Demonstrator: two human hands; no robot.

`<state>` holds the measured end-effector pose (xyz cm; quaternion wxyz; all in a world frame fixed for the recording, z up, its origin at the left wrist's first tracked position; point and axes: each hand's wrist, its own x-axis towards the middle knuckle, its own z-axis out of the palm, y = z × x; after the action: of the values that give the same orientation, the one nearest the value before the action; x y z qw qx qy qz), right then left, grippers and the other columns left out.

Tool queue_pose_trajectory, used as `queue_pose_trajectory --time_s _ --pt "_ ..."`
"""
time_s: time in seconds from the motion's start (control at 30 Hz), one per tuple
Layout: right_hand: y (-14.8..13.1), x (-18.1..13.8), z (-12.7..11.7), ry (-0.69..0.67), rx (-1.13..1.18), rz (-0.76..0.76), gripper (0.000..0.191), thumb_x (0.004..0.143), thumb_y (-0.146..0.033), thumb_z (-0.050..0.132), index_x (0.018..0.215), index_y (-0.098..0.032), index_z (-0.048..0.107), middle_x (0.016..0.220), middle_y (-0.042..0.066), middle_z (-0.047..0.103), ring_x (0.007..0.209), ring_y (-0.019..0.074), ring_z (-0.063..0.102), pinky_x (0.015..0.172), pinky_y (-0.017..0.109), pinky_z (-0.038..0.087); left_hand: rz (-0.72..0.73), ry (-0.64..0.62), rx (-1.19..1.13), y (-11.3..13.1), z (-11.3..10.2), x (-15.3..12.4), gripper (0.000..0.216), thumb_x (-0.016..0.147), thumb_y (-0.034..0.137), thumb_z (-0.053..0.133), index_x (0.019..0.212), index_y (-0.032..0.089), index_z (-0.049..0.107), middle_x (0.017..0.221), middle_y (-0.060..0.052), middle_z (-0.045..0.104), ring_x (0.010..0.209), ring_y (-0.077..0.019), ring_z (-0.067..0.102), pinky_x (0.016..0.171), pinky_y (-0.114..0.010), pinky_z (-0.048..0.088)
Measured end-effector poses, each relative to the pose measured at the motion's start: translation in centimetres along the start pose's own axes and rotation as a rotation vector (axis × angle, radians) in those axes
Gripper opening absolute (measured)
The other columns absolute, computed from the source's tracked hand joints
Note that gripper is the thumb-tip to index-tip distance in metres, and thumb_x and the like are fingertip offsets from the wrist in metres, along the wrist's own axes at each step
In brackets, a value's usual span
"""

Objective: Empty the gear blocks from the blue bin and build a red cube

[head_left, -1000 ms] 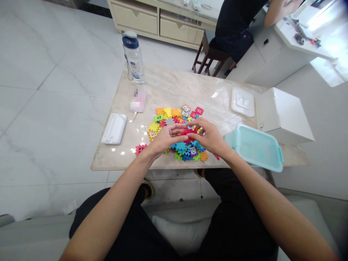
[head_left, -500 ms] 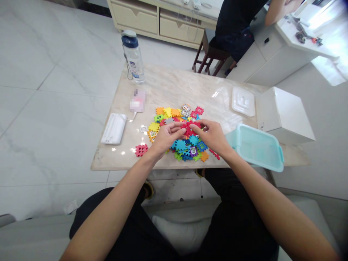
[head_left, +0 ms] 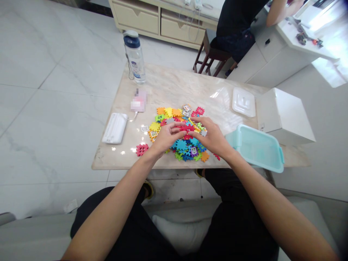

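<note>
Some red toothed pieces (head_left: 186, 128) sit between left hand (head_left: 169, 137) and right hand (head_left: 208, 135), just above the loose pile (head_left: 181, 145), toward the front of the desk (head_left: 176, 80). Exact count of reds unclear.

Left hand: partly closed, apparently pinching the reds between thumb and fingers. Right hand: fingers curved, loosely spread, thumb tip at the reds' right side; cannot tell whether it grips.

Handling (judged): thin moulded plastic by its look, so light, fairly stiff, slightly slick on the flat faces, not fragile. Best hold: opposite edges, thumb against fingertips, teeth giving purchase. Pressing down could make the pile slide.

Edges: pile lies close to the desk's near edge; a dropped piece could go over. Teal tub (head_left: 259, 142) stands right of the right hand and limits sideways travel, white box (head_left: 288, 116) beyond it. More room on the far side, between water bottle (head_left: 136, 61) and clear lid (head_left: 244, 102). Red window piece (head_left: 141, 149) lies apart, near the left forearm.
</note>
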<state>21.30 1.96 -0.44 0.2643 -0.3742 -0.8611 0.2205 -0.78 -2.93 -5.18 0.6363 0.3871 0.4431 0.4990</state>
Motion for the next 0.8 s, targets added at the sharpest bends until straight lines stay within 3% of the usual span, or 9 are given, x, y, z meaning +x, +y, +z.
queue_pose_trajectory --time_s 0.17,0.33,0.6,0.8 --pt "-0.3 -0.3 -0.1 -0.131 -0.128 -0.121 0.072 0.096 -0.048 0.088 0.160 -0.032 0.061 0.152 0.013 0.070 0.140 0.0386 0.063 0.119 0.062 0.051 -0.038 0.045 0.017 -0.3 -0.4 0.1 0.054 0.080 0.036 0.097 0.125 0.016 0.073 0.101 -0.009 0.083 0.096 -0.0231 0.079 0.088 -0.035 0.059" --pt "-0.4 -0.4 0.3 -0.235 -0.206 -0.106 0.065 0.097 -0.043 0.087 0.156 -0.031 0.064 0.139 0.013 0.077 0.129 0.0387 0.067 0.110 0.060 0.055 -0.070 -0.025 -0.002 -0.1 -0.1 -0.3 0.051 0.082 0.038 0.096 0.123 0.016 0.074 0.103 -0.011 0.084 0.095 -0.0220 0.079 0.088 -0.034 0.058" --pt "-0.1 -0.2 -0.1 -0.118 -0.170 -0.092 0.065 0.098 -0.039 0.086 0.158 -0.030 0.064 0.141 0.014 0.076 0.130 0.0382 0.070 0.112 0.060 0.055 -0.043 0.013 -0.113 -0.9 0.5 -0.3 0.048 0.085 0.051 0.092 0.118 0.017 0.084 0.106 -0.010 0.085 0.093 -0.0219 0.076 0.092 -0.037 0.059" --pt "-0.1 -0.2 -0.1 -0.120 -0.156 -0.106 0.069 0.099 -0.033 0.085 0.163 -0.036 0.060 0.149 0.012 0.074 0.135 0.0364 0.069 0.114 0.060 0.055 -0.020 0.020 -0.101 -1.4 0.6 -0.4 0.044 0.084 0.048 0.092 0.117 0.020 0.088 0.111 -0.009 0.087 0.098 -0.0254 0.078 0.099 -0.042 0.060"
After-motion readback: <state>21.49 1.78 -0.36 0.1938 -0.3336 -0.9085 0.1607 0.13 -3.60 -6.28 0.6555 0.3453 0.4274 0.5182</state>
